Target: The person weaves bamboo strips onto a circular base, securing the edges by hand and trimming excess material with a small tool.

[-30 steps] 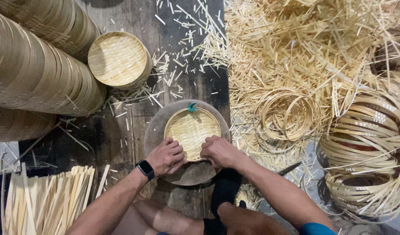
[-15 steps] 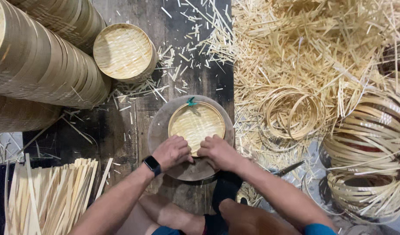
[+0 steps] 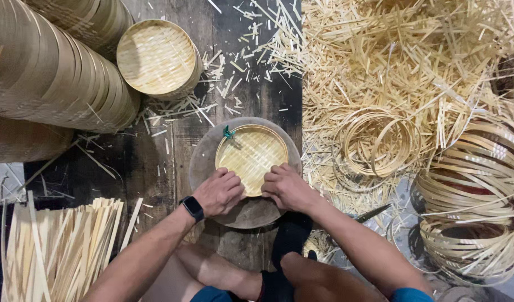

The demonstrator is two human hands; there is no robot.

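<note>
A small round woven bamboo tray (image 3: 250,156) lies on a round grey stone slab (image 3: 204,162) on the dark wooden floor. My left hand (image 3: 219,192), with a black watch on its wrist, grips the tray's near left rim. My right hand (image 3: 286,187) presses on the near right rim, fingers curled over it. A small green clip (image 3: 228,133) sits at the tray's far left edge. My bare legs and a black sock show below the slab.
A finished woven tray (image 3: 156,57) lies at the upper left beside long stacks of bamboo rims (image 3: 50,72). Flat bamboo strips (image 3: 55,251) lie at the lower left. A heap of shavings (image 3: 413,61), loose hoops (image 3: 380,140) and coiled bamboo rings (image 3: 469,196) fill the right.
The view has shifted slightly, so the tray and slab sit a little lower in the frame. Both hands stay on the tray's near rim with little movement.
</note>
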